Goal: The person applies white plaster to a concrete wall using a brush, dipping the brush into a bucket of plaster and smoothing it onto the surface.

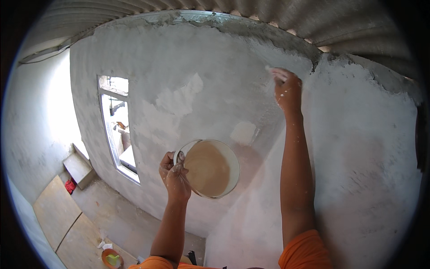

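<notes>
My left hand (175,179) grips the rim and handle side of a round white bucket (235,168), its fingers closed on the edge. Inside lies a smooth tan liquid (207,168). My right hand (289,89), spattered with white, is raised high at the grey plastered wall (215,85), close to the corner. Its fingers are bent together; a small pale bit shows at their tips, too blurred to name. Lighter patches mark the plaster, one of them a pale patch (243,132) above the bucket.
Corrugated roofing (322,24) slopes overhead above a rough wall top. A narrow framed window (117,130) opens at left. Far below lie large boards (56,201), a box-like block (78,169), a red cloth (70,185) and an orange bowl (106,255). Another wall (358,134) meets at right.
</notes>
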`<action>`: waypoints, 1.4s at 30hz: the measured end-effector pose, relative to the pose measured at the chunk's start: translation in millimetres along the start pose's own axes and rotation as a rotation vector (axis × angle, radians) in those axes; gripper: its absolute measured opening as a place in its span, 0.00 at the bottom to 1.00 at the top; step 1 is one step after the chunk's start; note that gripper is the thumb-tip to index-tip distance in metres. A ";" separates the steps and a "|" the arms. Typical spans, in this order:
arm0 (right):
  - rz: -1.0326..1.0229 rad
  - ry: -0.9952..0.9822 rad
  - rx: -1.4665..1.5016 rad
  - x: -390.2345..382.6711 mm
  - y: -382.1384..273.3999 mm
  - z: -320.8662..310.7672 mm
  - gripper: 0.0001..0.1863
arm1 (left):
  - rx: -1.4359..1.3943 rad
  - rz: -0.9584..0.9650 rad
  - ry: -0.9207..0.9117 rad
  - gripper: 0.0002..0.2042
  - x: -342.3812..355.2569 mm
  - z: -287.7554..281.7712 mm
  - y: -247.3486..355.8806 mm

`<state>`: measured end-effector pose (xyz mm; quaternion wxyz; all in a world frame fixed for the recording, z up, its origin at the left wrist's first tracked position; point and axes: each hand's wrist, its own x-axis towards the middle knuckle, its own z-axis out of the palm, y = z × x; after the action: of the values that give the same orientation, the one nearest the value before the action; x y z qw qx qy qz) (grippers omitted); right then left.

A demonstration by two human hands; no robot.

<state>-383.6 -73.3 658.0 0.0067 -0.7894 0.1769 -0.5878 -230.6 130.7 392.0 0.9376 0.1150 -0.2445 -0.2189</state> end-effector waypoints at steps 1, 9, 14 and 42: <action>-0.101 0.116 -0.142 5.1 11.4 -2.5 0.11 | 0.012 0.006 -0.007 0.08 3.9 -4.8 5.5; -0.113 -0.347 -0.832 -81.1 39.0 59.8 0.09 | 0.119 0.056 0.043 0.07 36.1 -36.6 42.7; 0.131 -0.613 -0.446 -94.9 37.6 68.7 0.09 | 0.145 0.037 0.052 0.08 40.8 -55.2 60.5; 0.893 -0.262 0.843 -338.4 -23.2 51.6 0.09 | 0.156 -0.120 -0.042 0.13 -3.8 -170.0 102.7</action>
<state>-412.7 35.5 333.9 0.5840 -0.6344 0.2404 -0.4458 -110.7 241.1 278.3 0.9056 0.1974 -0.2732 -0.2574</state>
